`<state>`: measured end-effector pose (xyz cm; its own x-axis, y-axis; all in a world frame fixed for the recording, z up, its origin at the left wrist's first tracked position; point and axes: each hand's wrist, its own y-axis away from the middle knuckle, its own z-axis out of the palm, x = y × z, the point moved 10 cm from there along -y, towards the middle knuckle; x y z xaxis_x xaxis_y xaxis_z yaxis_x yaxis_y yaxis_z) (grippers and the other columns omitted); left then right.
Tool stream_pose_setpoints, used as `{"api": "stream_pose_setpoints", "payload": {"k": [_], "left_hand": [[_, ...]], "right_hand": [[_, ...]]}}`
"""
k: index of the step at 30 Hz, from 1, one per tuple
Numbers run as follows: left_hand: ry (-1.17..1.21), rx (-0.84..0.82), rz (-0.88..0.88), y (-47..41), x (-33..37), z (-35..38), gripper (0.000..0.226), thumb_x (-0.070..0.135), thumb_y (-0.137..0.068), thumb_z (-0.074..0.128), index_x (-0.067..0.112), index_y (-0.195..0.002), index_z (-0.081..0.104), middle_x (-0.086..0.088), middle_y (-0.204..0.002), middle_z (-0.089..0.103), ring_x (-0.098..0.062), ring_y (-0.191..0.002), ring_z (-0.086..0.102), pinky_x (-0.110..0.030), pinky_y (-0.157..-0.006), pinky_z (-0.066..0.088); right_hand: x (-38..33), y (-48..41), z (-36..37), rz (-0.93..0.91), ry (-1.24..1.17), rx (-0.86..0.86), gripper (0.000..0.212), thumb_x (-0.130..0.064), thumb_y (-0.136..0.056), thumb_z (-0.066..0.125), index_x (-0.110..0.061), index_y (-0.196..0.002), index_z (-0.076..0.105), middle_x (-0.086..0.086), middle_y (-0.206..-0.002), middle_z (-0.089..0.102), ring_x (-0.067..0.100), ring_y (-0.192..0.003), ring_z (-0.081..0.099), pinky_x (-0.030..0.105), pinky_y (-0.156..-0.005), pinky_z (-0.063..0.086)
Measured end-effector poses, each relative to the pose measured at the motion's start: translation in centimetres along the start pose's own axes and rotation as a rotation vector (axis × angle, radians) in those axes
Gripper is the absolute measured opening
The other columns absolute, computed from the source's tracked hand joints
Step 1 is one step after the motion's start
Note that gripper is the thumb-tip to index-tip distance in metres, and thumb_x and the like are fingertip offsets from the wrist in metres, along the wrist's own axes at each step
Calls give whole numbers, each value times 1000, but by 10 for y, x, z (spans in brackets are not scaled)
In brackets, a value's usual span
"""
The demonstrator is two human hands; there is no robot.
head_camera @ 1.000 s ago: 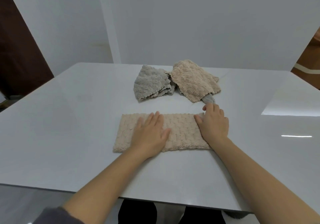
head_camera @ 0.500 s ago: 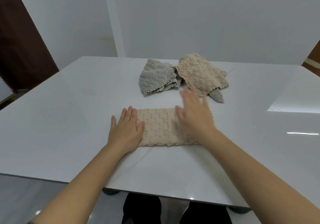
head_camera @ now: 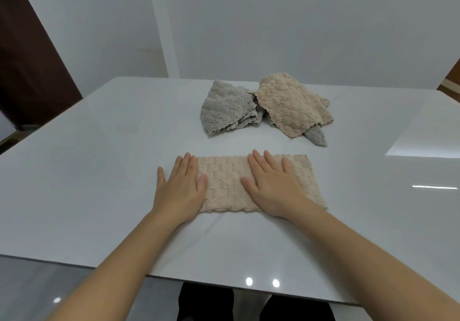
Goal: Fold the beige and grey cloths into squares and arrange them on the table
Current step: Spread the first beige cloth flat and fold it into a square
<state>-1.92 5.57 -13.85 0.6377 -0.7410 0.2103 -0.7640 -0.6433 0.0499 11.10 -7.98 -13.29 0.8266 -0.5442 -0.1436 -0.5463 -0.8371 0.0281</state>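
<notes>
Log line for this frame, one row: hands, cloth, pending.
left hand flat on folded beige cloth | right hand flat on it | grey cloth, second beige cloth crumpled behind

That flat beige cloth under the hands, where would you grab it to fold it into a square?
Probably by its right short edge, pinching the corners from the right. The flat beige cloth lies as a wide rectangle; that end is bare, while the left hand lies flat over the left end and could pin it. The right hand rests flat mid-cloth.
</notes>
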Motion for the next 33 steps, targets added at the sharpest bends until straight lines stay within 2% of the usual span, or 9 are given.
{"api": "stream_pose_setpoints", "payload": {"k": [9, 13, 15, 17, 20, 22, 25, 33], "left_hand": [[-41, -13, 6, 3, -12, 0, 64, 47, -101, 7, 15, -155, -4, 4, -163, -9, -9, -148, -13, -48, -119, -10], [-61, 6, 32, 7, -12, -10, 66, 46, -101, 9, 11, -155, -5, -2, -163, -12, -14, -148, -17, -44, -120, -9], [-65, 94, 72, 8, 9, -23, 66, 43, -102, 13, 9, -155, -5, -6, -162, -15, -16, -147, -20, -43, -120, -9], [-20, 151, 183, 8, 53, -31, 65, 41, -102, 14, 9, -154, -7, -7, -161, -17, -17, -147, -22, -42, -121, -9], [15, 137, 338, 3, 124, -24, 63, 39, -103, 15, 8, -154, -7, -6, -161, -17, -16, -147, -22, -42, -121, -8], [3, 76, 359, -4, 146, -8, 62, 37, -103, 16, 7, -154, -5, -7, -162, -14, -16, -148, -18, -41, -121, -10], [-22, -20, 317, -11, 139, 17, 63, 40, -103, 16, 9, -155, -2, -7, -163, -10, -15, -149, -13, -39, -121, -9], [-77, -17, 206, -12, 74, 9, 66, 49, -101, 10, 14, -156, -3, -1, -163, -8, -12, -149, -11, -39, -121, -7]], "right_hand": [[64, 16, -10, 152, -13, 1, 72, -60, -98, 13, -19, -156, 1, -4, -163, -7, 16, -150, -9, 49, -120, -5], [76, 21, -10, 190, -9, -14, 73, -60, -97, 11, -18, -156, -1, -3, -163, -8, 18, -150, -11, 52, -119, -4], [75, 20, -10, 189, -3, -15, 74, -60, -97, 11, -18, -156, -1, -3, -163, -8, 18, -150, -11, 54, -119, -4], [74, 21, -10, 193, -1, -10, 74, -61, -97, 11, -18, -156, -1, -2, -163, -8, 18, -150, -11, 55, -118, -3], [74, 21, -10, 200, 5, -13, 73, -60, -97, 11, -17, -156, -1, -2, -164, -7, 18, -150, -10, 56, -118, -2], [74, 21, -10, 202, 7, -12, 73, -60, -97, 11, -17, -156, 0, -2, -164, -7, 18, -150, -10, 56, -118, -2], [74, 21, -10, 198, 5, -9, 73, -60, -98, 13, -17, -156, 0, -2, -164, -7, 18, -150, -10, 56, -118, -2], [77, 22, -11, 191, -26, -5, 73, -61, -98, 12, -18, -156, 0, -3, -164, -7, 17, -150, -11, 56, -118, -4]]}}
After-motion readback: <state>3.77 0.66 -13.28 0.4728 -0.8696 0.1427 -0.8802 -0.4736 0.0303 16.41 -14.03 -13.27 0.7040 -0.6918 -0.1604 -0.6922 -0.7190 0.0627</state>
